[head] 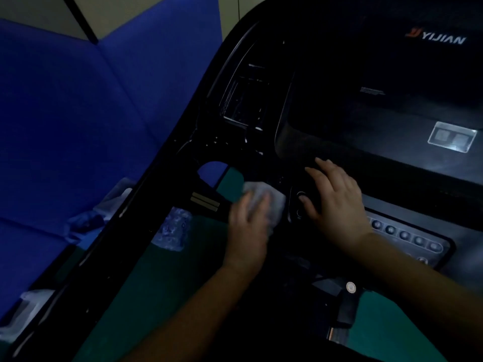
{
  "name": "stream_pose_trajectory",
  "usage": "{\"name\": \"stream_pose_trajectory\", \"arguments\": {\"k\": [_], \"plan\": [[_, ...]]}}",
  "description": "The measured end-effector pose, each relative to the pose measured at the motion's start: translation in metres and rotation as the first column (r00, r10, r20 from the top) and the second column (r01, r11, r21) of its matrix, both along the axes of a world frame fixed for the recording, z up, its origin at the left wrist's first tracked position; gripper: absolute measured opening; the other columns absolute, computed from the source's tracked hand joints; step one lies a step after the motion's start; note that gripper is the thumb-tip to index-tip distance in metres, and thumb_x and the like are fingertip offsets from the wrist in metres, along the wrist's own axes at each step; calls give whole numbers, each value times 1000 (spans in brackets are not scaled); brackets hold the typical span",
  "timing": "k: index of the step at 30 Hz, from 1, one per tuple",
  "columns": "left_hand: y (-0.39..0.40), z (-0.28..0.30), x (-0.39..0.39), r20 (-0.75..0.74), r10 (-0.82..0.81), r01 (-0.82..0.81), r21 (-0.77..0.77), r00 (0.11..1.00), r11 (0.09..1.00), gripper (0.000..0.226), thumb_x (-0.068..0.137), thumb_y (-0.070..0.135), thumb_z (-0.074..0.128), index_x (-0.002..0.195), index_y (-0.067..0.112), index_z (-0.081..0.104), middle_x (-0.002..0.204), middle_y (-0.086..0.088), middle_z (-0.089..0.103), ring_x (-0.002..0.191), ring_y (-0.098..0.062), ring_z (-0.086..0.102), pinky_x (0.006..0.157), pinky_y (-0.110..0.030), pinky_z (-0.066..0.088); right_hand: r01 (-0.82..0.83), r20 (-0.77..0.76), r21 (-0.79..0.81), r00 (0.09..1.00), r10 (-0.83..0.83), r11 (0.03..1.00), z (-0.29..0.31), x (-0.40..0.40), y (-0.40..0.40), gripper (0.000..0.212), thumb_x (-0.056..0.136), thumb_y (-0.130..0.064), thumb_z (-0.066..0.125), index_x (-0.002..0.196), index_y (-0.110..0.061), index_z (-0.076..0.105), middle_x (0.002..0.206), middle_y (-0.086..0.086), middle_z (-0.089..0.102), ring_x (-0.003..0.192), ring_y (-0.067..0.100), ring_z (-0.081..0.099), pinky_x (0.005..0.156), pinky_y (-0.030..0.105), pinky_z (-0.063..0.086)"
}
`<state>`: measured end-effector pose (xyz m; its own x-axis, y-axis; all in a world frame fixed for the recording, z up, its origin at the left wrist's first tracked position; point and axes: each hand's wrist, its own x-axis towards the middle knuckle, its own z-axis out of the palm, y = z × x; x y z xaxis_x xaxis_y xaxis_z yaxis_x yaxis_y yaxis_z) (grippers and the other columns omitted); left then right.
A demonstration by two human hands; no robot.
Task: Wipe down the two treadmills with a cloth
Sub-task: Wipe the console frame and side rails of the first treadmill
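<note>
Beside the treadmill console (379, 105), just left of its button row (403, 235), the left hand (248, 226) is pressing a white cloth (264, 202) onto the black frame, its grip spread flat over the fabric. The right hand (337, 202) is resting on the console edge, fingers spread and holding nothing. Wiping of this first machine seems to be under way; next, the cloth likely needs sweeping across the console.

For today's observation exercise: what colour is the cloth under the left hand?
White, or very pale grey in the dim light. The cloth shows best in the head view.
</note>
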<state>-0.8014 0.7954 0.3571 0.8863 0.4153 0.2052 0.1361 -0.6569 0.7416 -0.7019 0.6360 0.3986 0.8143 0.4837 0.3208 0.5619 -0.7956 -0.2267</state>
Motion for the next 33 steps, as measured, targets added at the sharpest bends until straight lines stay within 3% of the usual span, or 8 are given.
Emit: {"name": "stream_pose_trajectory", "arguments": {"k": [4,9,14,18,22,26,30,33], "plan": [[-4,-3,39,13,-98,93,213,995,973,59,95,15,50,149,30,30,158,-6,15,144,-27,17,117,-34,19,4,16,-35,1000,-4,999,-3,-1,-1,57,85,-35,63,136,-12,48,147,10,41,137,28,37,109,44,33],[26,28,108,72,-96,78,215,993,973,53,99,17,44,149,27,31,158,-8,16,143,-28,18,117,-40,25,32,8,-23,999,-32,999,0,-1,3,56,84,-34,64,134,-13,50,145,9,44,136,27,38,107,43,33],[5,4,41,-41,-153,158,208,987,965,63,95,18,48,151,31,21,160,-5,8,144,-29,16,114,-42,29,59,-17,-12,998,-59,998,3,-4,6,53,82,-32,67,130,-13,52,142,10,46,135,28,39,107,42,32],[33,15,83,24,-226,205,332,974,921,61,95,19,47,151,27,24,158,-11,19,143,-31,19,114,-42,26,100,-24,5,995,-100,995,8,6,11,51,82,-31,68,128,-12,54,140,11,47,135,29,38,108,43,31],[75,38,152,-10,-132,127,354,991,927,51,98,19,43,148,17,34,152,-12,31,141,-31,25,115,-48,26,141,-30,25,990,-140,990,15,22,20,51,90,-44,51,130,-13,51,143,11,43,138,29,34,110,45,30],[65,16,111,58,-187,154,361,981,920,59,88,6,59,143,13,42,149,-11,36,138,-29,30,115,-37,28,132,-47,13,990,-132,991,18,37,32,55,90,-48,43,131,-12,51,143,12,43,138,30,35,111,47,33],[73,4,90,105,-282,222,388,954,894,69,87,9,63,148,21,33,151,-9,33,139,-29,30,111,-43,35,143,-19,-28,989,-144,989,14,38,37,51,92,-46,43,131,-13,51,143,11,44,137,29,37,109,47,35],[92,23,122,56,-286,242,394,957,887,51,98,34,49,146,39,31,155,2,26,142,-18,26,115,-43,30,156,3,-47,988,-157,987,12,37,38,49,93,-44,44,130,-13,51,143,11,45,137,29,37,109,46,34]]}}
